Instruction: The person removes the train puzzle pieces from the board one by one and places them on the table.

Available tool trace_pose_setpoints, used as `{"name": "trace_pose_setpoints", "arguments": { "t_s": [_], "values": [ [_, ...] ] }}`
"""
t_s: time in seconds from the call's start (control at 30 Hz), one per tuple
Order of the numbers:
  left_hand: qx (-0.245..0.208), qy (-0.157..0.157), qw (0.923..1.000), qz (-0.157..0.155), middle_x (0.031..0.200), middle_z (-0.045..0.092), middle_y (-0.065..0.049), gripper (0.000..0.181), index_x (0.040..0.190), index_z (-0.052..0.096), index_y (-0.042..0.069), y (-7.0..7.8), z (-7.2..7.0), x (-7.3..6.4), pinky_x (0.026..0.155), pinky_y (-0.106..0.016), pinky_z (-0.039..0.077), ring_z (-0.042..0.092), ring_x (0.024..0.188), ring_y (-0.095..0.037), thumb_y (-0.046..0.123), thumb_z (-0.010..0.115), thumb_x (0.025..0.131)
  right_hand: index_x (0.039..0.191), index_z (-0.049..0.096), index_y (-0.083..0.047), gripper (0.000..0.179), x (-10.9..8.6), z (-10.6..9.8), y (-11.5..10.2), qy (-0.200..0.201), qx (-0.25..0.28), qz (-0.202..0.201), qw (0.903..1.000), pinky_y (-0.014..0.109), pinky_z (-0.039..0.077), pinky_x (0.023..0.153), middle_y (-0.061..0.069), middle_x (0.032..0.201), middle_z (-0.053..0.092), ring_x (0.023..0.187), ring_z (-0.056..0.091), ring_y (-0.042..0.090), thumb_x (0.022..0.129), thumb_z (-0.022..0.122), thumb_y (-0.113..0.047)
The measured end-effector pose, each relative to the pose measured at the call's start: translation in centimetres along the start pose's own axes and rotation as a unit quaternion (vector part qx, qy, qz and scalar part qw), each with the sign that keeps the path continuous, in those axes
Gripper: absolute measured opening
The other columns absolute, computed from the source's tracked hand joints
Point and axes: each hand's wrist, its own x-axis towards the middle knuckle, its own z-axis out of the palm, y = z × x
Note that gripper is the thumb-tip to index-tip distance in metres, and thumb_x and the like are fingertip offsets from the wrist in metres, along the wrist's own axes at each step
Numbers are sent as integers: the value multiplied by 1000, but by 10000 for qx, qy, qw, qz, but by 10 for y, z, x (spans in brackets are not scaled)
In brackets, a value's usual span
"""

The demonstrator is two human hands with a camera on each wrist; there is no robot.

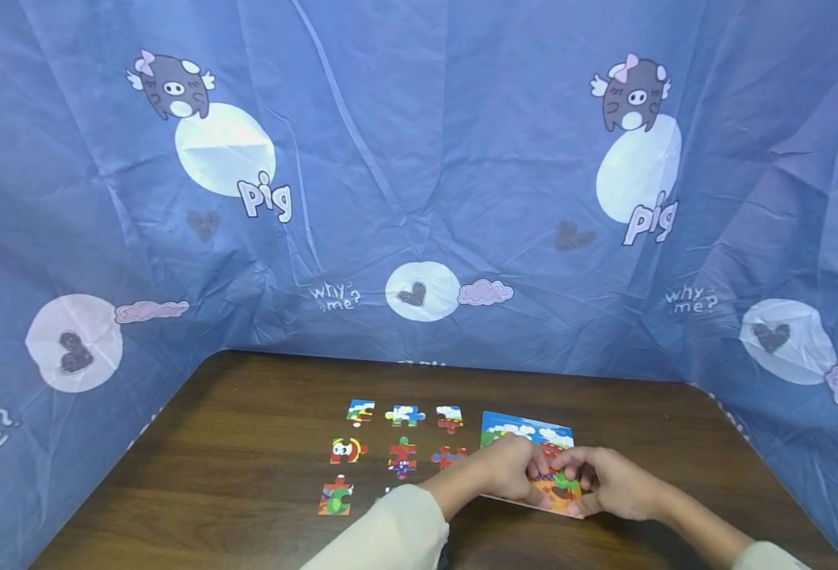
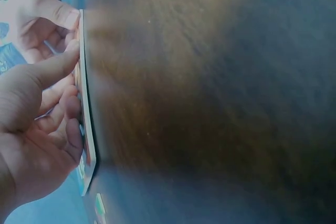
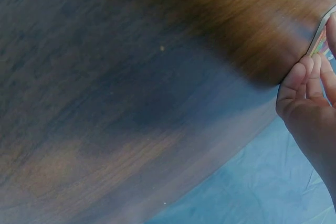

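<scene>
A jigsaw puzzle board (image 1: 526,428) with sky, clouds and an orange lower part lies on the right half of the table. My left hand (image 1: 515,469) reaches over its middle, thumb and fingertips touching the picture surface. At the lower right corner is my right hand (image 1: 622,483), its thumb on the board's near edge and its other fingers bent above the picture. Between the hands shows an orange-and-green part (image 1: 565,487) of the picture. In the left wrist view both hands meet along the thin board edge (image 2: 89,114). Whether fingers pinch a loose piece is hidden.
Several loose jigsaw pieces lie in rows left of the board, among them a piece with eyes (image 1: 345,450), a cloud piece (image 1: 405,416) and a green-and-orange piece (image 1: 336,499). My left sleeve (image 1: 390,530) partly covers the nearest row. A blue printed cloth (image 1: 419,198) hangs around the brown table (image 1: 248,443).
</scene>
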Motion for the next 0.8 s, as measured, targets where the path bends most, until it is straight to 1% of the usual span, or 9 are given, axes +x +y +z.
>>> {"name": "trace_pose_setpoints", "arguments": {
  "t_s": [0.17,0.3,0.53,0.7,0.8],
  "values": [
    [-246,-44,9993,-264,81,61,13,31,95,71,17,2,0,1,72,-12,44,52,75,3,28,92,76,122,63,1,54,0,0,0,38,11,1,10000,22,47,68,10,100,55,80,52,14,75,89,-8],
    [-433,-83,9983,-375,81,59,12,31,93,69,16,3,-1,1,72,-13,44,51,75,2,26,92,76,123,62,2,55,-1,0,-1,50,46,30,10000,22,47,68,10,101,55,81,52,15,76,89,-8],
    [-616,-48,9967,-518,81,58,11,32,93,67,16,4,-1,-1,72,-14,44,51,74,1,22,93,76,124,61,3,56,-1,0,-1,31,114,22,9999,22,47,67,11,100,54,80,51,14,76,88,-8],
    [-714,79,9961,-521,78,59,11,31,91,67,15,6,0,-1,71,-13,44,51,72,2,20,93,75,125,61,2,57,0,0,-1,40,45,26,10000,22,46,67,11,100,54,80,51,13,76,89,-8],
    [-973,215,9934,-564,75,60,11,28,88,67,13,6,2,-1,68,-13,44,52,69,2,17,92,76,125,61,2,57,0,0,-1,52,29,9,10000,22,46,67,11,100,54,79,52,13,76,89,-9]
  ]
}}
